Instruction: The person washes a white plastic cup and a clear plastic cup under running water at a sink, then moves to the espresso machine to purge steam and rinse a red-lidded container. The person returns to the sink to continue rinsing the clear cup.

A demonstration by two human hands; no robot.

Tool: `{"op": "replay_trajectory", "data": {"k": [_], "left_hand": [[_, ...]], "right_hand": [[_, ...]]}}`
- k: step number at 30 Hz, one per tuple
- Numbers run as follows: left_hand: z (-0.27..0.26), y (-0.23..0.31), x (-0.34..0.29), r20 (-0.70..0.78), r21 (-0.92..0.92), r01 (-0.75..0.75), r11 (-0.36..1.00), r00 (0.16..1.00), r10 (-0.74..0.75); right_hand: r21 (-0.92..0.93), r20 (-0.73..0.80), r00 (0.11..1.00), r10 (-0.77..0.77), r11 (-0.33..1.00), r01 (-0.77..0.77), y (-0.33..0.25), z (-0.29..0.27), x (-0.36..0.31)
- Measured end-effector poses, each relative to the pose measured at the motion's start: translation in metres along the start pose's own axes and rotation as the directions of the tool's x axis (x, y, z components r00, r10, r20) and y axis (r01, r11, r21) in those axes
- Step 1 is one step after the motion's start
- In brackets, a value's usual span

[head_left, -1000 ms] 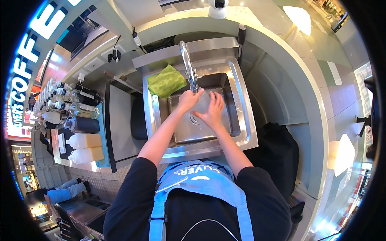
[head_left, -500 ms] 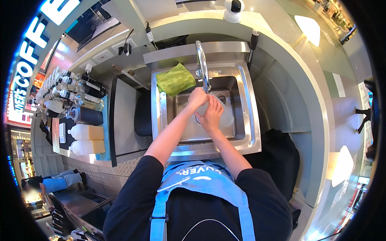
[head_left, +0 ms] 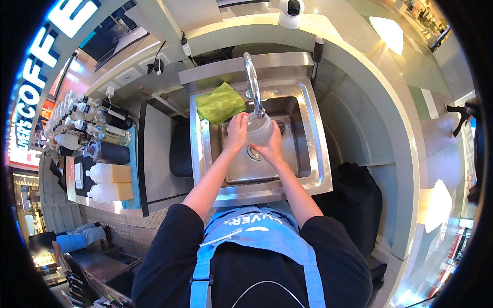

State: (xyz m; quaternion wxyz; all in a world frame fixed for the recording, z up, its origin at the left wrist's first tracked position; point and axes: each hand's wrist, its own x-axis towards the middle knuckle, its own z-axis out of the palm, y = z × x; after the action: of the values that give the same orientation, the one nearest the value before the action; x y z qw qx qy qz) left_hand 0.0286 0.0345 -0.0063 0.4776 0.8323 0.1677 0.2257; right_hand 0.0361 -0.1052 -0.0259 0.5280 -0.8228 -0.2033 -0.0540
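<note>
A clear, ribbed plastic container (head_left: pixel 260 132) is held between both my hands beneath the curved chrome faucet (head_left: pixel 252 77). My left hand (head_left: pixel 237 132) grips its left side, fingers up near the spout. On the other side, my right hand (head_left: pixel 271 148) wraps round the lower right of the container. Its open mouth faces up toward the faucet's tip. Below lies the steel sink basin (head_left: pixel 295 159), with a round drain fitting (head_left: pixel 254 153) partly showing under the container. I cannot tell whether water is running.
A green cloth (head_left: pixel 221 102) drapes over the sink's back left rim. To the left, several pump bottles (head_left: pixel 110 174) stand on a blue mat beside a dark-edged counter (head_left: pixel 163 133). A curved wall (head_left: pixel 359 102) encloses the right. Far lower left, another person (head_left: pixel 72 241) bends over a counter.
The container has turned upright, its mouth now toward the faucet. My hands have parted from close together to opposite sides of it. The view has shifted slightly.
</note>
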Motion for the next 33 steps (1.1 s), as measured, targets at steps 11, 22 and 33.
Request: {"op": "replay_trajectory", "data": {"k": [11, 22, 33], "left_hand": [[-0.009, -0.017, -0.02, 0.622, -0.424, 0.789, 0.445, 0.611, -0.49], [-0.027, 0.001, -0.019, 0.492, -0.45, 0.51, 0.733, 0.827, -0.273], [-0.032, -0.003, -0.062, 0.541, -0.085, 0.076, 0.993, 0.841, -0.018]], "right_hand": [[-0.548, -0.082, 0.994, -0.072, 0.836, 0.016, -0.027, -0.025, -0.016], [0.024, -0.097, 0.995, 0.011, 1.0, -0.008, -0.022, -0.017, -0.026], [0.731, 0.619, 0.716, 0.322, 0.098, -0.676, 0.025, -0.027, -0.011]]}}
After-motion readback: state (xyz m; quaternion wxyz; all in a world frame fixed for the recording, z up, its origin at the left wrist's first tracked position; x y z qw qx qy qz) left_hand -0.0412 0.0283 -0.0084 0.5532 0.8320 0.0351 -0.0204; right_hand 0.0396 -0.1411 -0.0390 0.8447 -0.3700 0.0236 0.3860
